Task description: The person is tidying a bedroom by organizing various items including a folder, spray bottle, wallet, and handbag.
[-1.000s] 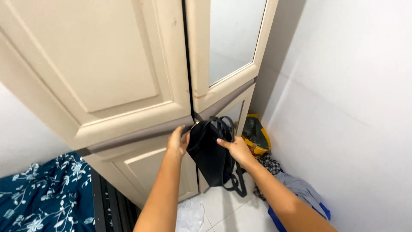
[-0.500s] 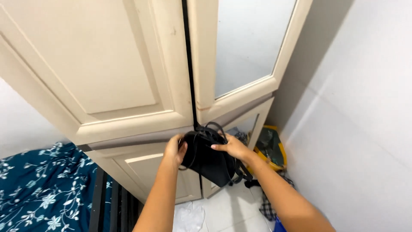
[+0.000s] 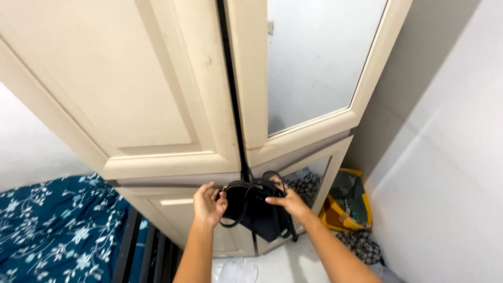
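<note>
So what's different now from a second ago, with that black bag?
Both hands have drawn closer together on the black bag: the left hand now pinches its upper corner and the right hand lies over its top. The view has tilted up, showing more of the mirrored door. The wardrobe doors stay nearly shut, and both hands still hold the bag.
</note>
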